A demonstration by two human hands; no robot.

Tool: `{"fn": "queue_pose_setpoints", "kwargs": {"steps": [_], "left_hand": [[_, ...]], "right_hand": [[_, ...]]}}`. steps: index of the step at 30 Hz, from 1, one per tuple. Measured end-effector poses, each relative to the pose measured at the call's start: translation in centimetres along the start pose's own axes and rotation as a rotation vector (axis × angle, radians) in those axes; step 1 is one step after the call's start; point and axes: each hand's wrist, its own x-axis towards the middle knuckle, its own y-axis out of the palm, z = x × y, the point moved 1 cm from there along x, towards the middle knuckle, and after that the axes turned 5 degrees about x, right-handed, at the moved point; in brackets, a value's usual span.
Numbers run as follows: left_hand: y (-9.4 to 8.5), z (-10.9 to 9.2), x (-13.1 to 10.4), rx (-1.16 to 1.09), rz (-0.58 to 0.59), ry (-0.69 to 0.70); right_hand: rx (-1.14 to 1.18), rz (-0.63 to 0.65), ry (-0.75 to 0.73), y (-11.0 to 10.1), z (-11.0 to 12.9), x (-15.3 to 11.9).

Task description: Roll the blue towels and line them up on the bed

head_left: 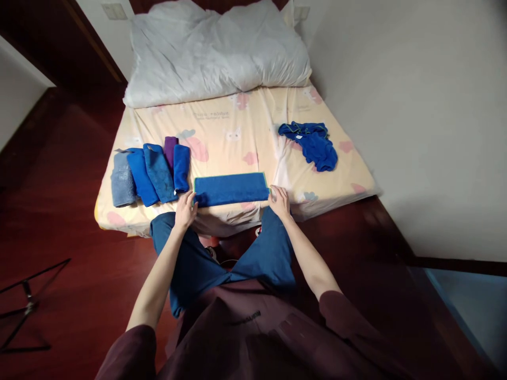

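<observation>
A blue towel [232, 189] with light green edging lies folded into a long strip near the front edge of the bed. My left hand [185, 210] grips its left end, with the fingers curled at the near corner. At the opposite end, my right hand [279, 201] pinches the towel's right edge between thumb and fingers. Just left of the strip, a blue rolled towel [181, 167] sits beside several other rolled or folded towels, among them a purple one [170, 150] and a grey-blue one [123, 179].
A crumpled blue cloth [315, 145] lies on the right of the patterned bed sheet [233, 134]. White bedding [217, 53] is bunched at the head of the bed. A wall [415, 132] borders the right side. Black tripod legs [29, 306] stand on the floor at left.
</observation>
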Motion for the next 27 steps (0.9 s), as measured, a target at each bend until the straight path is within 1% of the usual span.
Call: {"fn": "queue_pose_setpoints", "kwargs": {"steps": [2,3,5,7,11,14,20,24,27], "left_hand": [[0.5,-0.3,-0.3,-0.017,0.113,0.09],[0.9,-0.3,-0.3,-0.018,0.163,0.105],[1.6,-0.2,-0.3,-0.005,0.229,0.093],[2.2,0.0,-0.2,0.013,0.251,0.071],[2.6,0.3,0.1,0.057,0.256,0.054],[2.7,0.2,0.3,0.086,0.264,0.052],[2.3,-0.3,0.6,0.115,0.284,0.036],[1.8,-0.1,-0.6,0.121,0.323,0.047],[1.7,0.3,-1.7,0.081,0.348,0.004]], "right_hand": [[0.009,0.113,-0.058,0.1,0.1,-0.1],[0.01,0.168,-0.069,0.3,0.1,-0.1],[-0.001,0.26,-0.063,0.8,-0.1,0.0],[-0.022,0.314,-0.043,1.2,-0.2,0.3],[-0.072,0.346,0.001,1.8,-0.2,0.8],[-0.114,0.369,0.021,2.0,0.2,1.1],[-0.165,0.394,0.021,2.0,1.0,1.0],[-0.089,0.38,0.008,1.3,-0.2,0.1],[0.042,0.366,0.02,1.0,-1.9,-0.3]]}}
